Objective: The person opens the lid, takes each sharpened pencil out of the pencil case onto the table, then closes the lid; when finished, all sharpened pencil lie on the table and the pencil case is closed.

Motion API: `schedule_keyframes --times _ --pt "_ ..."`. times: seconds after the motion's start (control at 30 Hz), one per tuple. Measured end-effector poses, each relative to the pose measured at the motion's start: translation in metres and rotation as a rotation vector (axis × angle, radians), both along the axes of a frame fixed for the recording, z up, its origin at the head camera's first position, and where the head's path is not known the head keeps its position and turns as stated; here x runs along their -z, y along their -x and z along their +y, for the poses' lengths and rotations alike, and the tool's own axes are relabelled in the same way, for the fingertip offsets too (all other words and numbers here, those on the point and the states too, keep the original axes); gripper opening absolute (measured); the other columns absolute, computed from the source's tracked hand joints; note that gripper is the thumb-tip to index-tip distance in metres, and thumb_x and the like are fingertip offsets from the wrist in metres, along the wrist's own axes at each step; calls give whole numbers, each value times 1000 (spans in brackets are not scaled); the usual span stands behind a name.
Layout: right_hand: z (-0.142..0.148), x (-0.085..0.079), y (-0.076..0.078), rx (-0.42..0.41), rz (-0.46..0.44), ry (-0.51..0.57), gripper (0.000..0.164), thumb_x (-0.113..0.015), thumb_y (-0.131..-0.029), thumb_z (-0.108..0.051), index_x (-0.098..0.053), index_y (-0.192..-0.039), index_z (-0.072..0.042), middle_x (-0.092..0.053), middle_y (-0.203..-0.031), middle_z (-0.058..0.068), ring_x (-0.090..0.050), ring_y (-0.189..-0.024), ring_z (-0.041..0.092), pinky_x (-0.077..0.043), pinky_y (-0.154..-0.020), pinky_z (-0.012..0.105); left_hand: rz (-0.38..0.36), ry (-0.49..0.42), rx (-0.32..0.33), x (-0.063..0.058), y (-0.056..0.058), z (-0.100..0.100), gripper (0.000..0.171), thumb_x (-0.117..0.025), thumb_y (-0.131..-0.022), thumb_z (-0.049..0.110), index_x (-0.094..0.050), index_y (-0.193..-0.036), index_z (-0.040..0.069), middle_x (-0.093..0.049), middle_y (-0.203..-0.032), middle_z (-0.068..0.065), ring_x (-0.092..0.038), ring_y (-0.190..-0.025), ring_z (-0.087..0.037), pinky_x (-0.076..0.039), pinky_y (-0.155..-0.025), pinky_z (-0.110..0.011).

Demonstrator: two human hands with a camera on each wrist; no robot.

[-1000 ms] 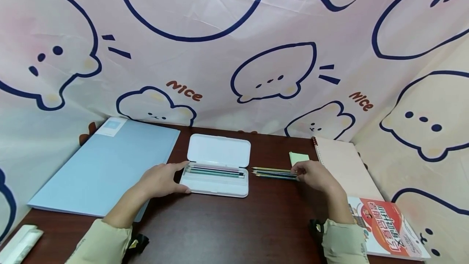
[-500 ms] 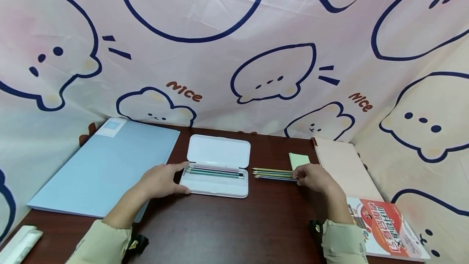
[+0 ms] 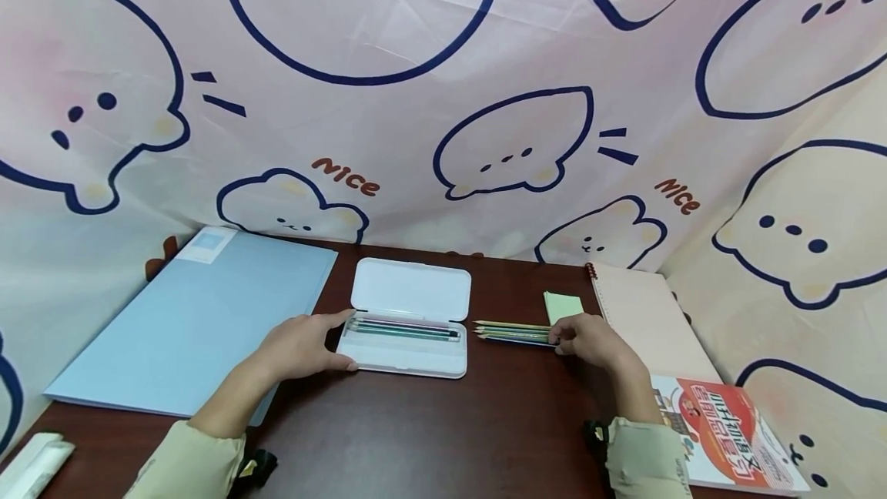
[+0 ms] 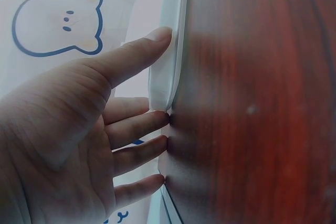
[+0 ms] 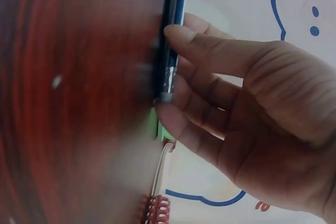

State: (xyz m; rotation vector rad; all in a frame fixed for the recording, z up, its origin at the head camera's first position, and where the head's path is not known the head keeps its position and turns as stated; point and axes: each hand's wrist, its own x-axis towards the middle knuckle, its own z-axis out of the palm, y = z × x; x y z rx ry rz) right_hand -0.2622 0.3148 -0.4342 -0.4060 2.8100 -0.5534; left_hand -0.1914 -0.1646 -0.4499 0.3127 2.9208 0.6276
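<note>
A white pencil case [image 3: 405, 360] lies with its lid [image 3: 412, 289] raised in the middle of the table. Several pencils [image 3: 404, 327] rest in its rear part. My left hand [image 3: 302, 345] holds the case's left end, thumb at the front corner and index finger at the back; the left wrist view shows the thumb on the white side. To the right of the case, more pencils [image 3: 509, 330] lie side by side, tips toward it. My right hand [image 3: 589, 339] holds their rear ends. In the right wrist view, its thumb presses a dark blue pencil [image 5: 175, 40] near the metal ferrule.
A large blue folder [image 3: 208, 314] lies at left, a white packet [image 3: 36, 462] at the front left corner. Green sticky notes [image 3: 563, 305] sit behind my right hand. A spiral notebook [image 3: 647, 318] and a red-and-white book [image 3: 728, 430] line the right side. Printed cloth [image 3: 402, 129] hangs behind.
My right fingers have shifted slightly at the pencils' ends, and the pencils lie a little differently in the bunch. My left hand stays on the case. The head view has tilted slightly.
</note>
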Motion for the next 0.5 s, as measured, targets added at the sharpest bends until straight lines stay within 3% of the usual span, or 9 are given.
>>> schedule_keyframes --times 0.17,0.5 --pt "3 3 1 30 -14 32 14 -73 -87 -5 -76 -87 -19 -70 -89 -3 -54 -82 16 -44 -73 32 -4 -1 7 0 1 1 92 -86 -72 55 -55 -147 11 -70 -128 -17 -67 -98 -28 -52 -78 -46" --pt "2 4 2 60 -31 86 10 -75 -85 -4 -75 -86 -14 -68 -80 -3 -55 -76 15 -45 -70 32 -13 0 11 -4 -1 2 92 -87 -72 55 -55 -147 11 -69 -129 -18 -68 -100 -29 -53 -79 -48"
